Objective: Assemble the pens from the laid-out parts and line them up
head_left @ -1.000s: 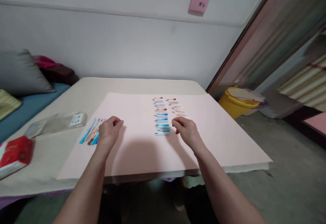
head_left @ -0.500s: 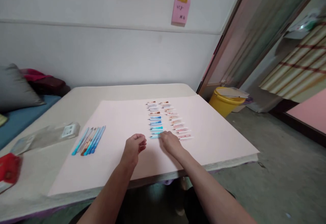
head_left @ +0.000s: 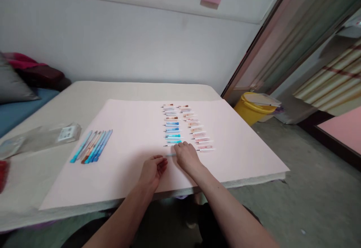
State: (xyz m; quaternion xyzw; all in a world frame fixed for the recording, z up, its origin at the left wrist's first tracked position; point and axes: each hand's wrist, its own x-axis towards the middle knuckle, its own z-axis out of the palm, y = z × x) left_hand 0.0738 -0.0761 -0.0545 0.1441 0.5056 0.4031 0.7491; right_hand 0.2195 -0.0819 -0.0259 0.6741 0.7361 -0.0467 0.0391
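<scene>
On a pale pink sheet [head_left: 126, 124], pens and thin white pen parts lie in two columns. The left column runs from brown to blue [head_left: 172, 129] and turquoise [head_left: 174, 141]; the right column [head_left: 201, 139] is pinkish and orange. My right hand [head_left: 187, 158] is closed at the near end of the left column, its fingertips on a light blue pen barrel [head_left: 170, 155]. My left hand [head_left: 154, 170] has curled fingers with the thumb against them, right at the barrel's left end. I cannot make out whether it grips the barrel.
A bundle of blue, grey and brown pens [head_left: 91, 146] lies on the sheet's left. Beyond it are a clear plastic package [head_left: 42, 139] and a red object [head_left: 2, 174] at the table's left. A yellow bin [head_left: 251, 109] stands past the right edge, on the floor.
Both hands have come closer together at the near end of the left column. A light blue barrel now shows between them, nearer than the turquoise pen. The view has tilted down.
</scene>
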